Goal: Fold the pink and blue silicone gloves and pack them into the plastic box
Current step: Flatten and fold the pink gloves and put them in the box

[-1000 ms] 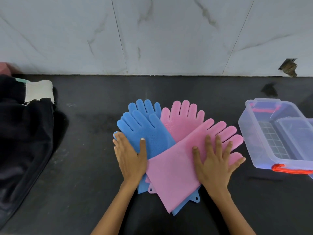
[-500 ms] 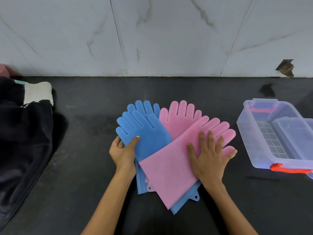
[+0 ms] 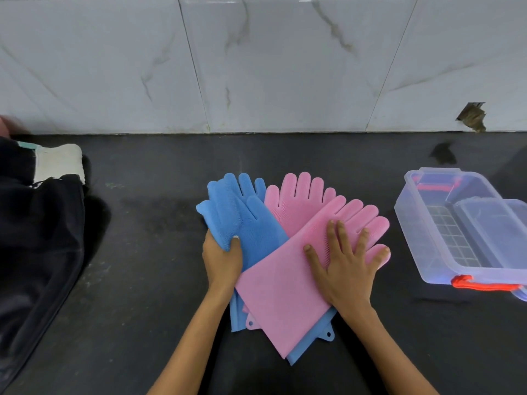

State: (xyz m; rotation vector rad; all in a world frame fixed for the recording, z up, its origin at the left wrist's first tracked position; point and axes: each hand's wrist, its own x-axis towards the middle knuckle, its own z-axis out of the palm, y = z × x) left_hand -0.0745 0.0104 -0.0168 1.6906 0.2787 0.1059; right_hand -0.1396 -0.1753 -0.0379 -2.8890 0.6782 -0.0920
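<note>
At lower centre, the right hand (image 3: 345, 269) lies spread flat on the top pink glove (image 3: 288, 280), which slants toward upper right, while the left hand (image 3: 221, 259) pinches the blue glove (image 3: 242, 220) edge beside it, the plastic box (image 3: 422, 232) waiting open at right on the bench (image 3: 142, 280).

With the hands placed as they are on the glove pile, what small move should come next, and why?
Probably fold the top blue glove rightward over the pile. The left hand already pinches its lifted left edge, while the right hand lies flat on the top pink glove, pinning the stack. The plastic box stands open.
</note>
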